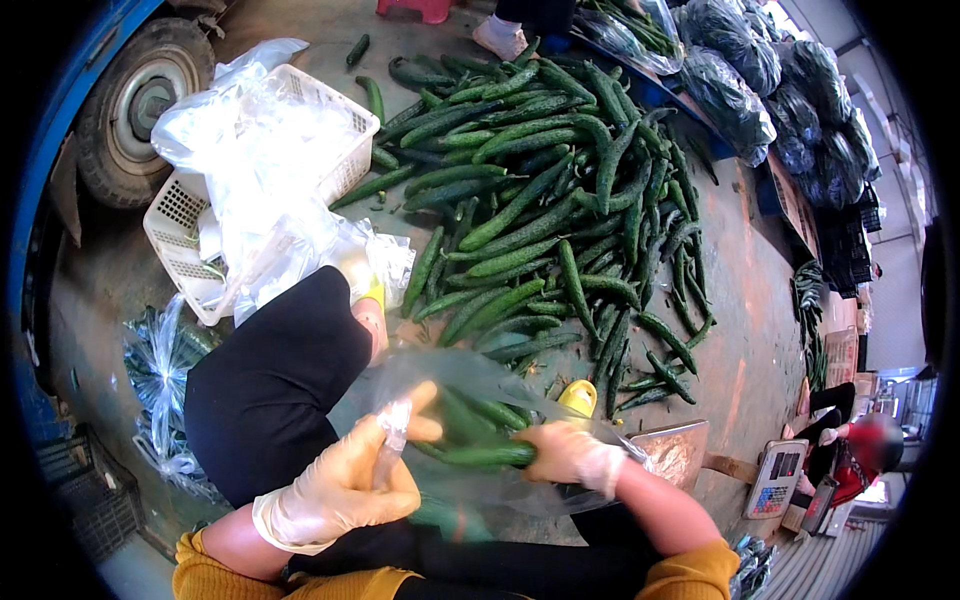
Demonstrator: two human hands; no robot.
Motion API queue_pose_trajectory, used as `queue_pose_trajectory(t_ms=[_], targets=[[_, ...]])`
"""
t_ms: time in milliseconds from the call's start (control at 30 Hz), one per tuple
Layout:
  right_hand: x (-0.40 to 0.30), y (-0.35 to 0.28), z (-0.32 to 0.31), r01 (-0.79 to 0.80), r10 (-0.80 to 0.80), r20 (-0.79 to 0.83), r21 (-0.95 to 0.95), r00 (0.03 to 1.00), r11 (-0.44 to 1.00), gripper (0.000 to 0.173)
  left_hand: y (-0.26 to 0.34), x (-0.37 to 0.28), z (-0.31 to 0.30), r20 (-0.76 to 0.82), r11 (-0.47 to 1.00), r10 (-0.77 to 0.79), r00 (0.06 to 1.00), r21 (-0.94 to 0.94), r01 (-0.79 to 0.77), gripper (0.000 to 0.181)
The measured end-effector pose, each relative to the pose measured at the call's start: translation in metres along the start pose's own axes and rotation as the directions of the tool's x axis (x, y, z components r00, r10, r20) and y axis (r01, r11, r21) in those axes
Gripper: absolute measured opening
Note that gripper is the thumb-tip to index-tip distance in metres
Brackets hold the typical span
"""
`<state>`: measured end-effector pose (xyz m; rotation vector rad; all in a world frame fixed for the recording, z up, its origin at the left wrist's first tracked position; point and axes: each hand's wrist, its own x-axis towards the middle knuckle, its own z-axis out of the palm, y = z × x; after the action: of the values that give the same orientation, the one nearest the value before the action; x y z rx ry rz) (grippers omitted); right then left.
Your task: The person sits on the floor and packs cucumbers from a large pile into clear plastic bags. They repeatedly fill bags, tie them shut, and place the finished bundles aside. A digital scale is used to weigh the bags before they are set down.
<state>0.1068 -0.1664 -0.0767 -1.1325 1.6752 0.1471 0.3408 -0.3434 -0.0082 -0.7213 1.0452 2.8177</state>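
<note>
My left hand (337,480), in a pale thin glove, grips the bunched edge of a clear plastic bag (457,367) in front of my lap. My right hand (566,454), gloved too, reaches in at the bag's mouth and holds the end of a green cucumber (487,454). More cucumbers (499,412) show blurred through the film beside it; how many is unclear. Just beyond the bag, a large heap of cucumbers (517,202) spreads over the concrete floor. My yellow shoe (577,396) stands at the heap's near edge.
A white crate (349,154) heaped with clear bags stands left, near a vehicle wheel (146,112). Tied bags (165,390) lie by my leg. A scale with a metal platform (671,450) and keypad display (776,480) is right. Filled bags (720,97) are stacked behind; a person (855,457) sits far right.
</note>
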Motion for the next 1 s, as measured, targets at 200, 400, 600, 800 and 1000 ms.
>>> queue_pose_trajectory(t_ms=[200, 400, 600, 800, 1000], targets=[[0.043, -0.008, -0.001, 0.196, -0.181, -0.092, 0.199, 0.979, 0.960, 0.058, 0.008, 0.005, 0.004, 0.003, 0.994, -0.104, 0.995, 0.014, 0.104, 0.086], [0.070, 0.044, -0.130, 0.500, 0.368, -0.583, 0.812, 0.725, 0.301, 0.028, 0.019, 0.002, 0.021, -0.064, 0.995, -0.098, 0.993, -0.007, 0.098, 0.078], [0.208, 0.155, -0.213, 0.203, 0.682, -0.704, 0.710, 0.198, 0.674, 0.105, 0.026, 0.031, 0.020, -0.061, 0.984, -0.159, 0.985, 0.068, 0.163, 0.081], [0.259, 0.212, -0.231, 0.266, 0.631, -0.773, 0.596, -0.066, 0.757, 0.066, 0.033, 0.040, 0.020, -0.151, 0.960, -0.210, 0.966, 0.154, 0.233, 0.076], [0.108, 0.129, -0.163, 0.588, 0.451, -0.538, 0.808, 0.713, 0.035, 0.052, 0.033, 0.032, 0.017, -0.126, 0.964, -0.168, 0.978, 0.185, 0.189, 0.080]])
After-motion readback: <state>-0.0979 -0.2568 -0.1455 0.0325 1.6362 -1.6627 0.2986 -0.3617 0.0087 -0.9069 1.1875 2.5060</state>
